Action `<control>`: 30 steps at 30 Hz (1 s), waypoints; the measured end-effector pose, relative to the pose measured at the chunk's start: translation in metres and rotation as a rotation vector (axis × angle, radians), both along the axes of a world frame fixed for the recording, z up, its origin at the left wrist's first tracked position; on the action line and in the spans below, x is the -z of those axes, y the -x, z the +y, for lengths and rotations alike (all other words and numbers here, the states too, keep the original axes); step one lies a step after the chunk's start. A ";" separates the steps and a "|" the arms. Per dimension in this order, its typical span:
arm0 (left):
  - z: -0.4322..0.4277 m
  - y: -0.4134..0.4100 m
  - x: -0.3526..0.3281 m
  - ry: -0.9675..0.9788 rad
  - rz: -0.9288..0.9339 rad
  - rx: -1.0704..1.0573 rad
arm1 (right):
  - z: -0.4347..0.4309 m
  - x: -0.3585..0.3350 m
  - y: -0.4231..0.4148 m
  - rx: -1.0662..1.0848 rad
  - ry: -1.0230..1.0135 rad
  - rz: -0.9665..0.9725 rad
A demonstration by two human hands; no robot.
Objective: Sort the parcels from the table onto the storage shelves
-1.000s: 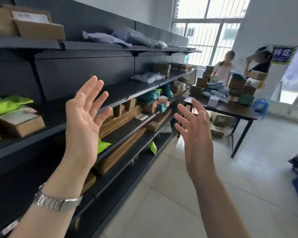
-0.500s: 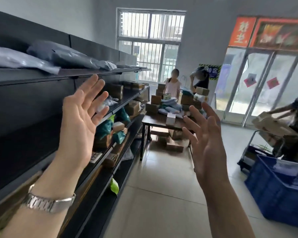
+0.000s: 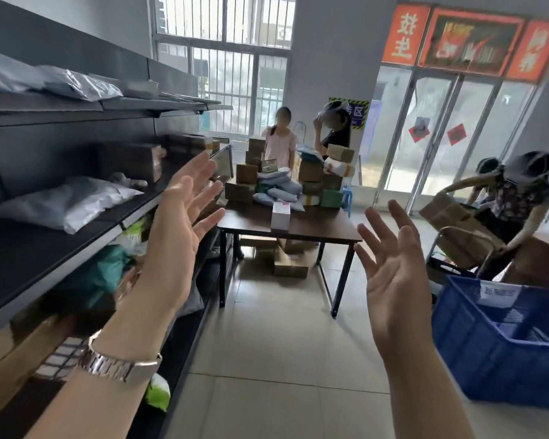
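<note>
Straight ahead stands a dark table (image 3: 324, 231) piled with brown cartons, grey mailer bags and a small white box (image 3: 280, 215). Black storage shelves (image 3: 61, 248) run along my left, holding grey poly bags (image 3: 61, 205), cartons and green packets. My left hand (image 3: 178, 236), with a metal watch on the wrist, is raised, fingers spread, holding nothing, in front of the shelf edge. My right hand (image 3: 393, 280) is also up and open, empty, over the floor short of the table's right corner.
A blue plastic crate (image 3: 501, 343) sits on the floor at my right. Behind it a person (image 3: 517, 201) bends over cartons. Two people (image 3: 308, 137) stand behind the table. More boxes (image 3: 290, 264) lie under the table. Tiled floor leads ahead.
The view has swung right from the shelves toward the table, which is now nearer. Both hands stay raised, open and empty, spreading a little further apart.
</note>
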State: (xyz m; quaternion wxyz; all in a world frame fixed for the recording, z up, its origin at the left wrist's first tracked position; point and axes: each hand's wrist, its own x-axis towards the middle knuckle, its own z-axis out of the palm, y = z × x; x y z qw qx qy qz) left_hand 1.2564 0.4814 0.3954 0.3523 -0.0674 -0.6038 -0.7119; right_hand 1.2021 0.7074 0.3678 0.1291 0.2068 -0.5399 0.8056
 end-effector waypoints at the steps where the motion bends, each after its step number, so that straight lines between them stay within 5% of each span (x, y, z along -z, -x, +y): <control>1: -0.005 0.026 0.000 -0.014 -0.008 -0.008 | -0.001 -0.001 0.025 0.000 0.006 -0.009; 30: -0.192 0.704 0.043 -0.189 -0.095 0.030 | -0.175 0.020 0.679 0.105 0.019 -0.108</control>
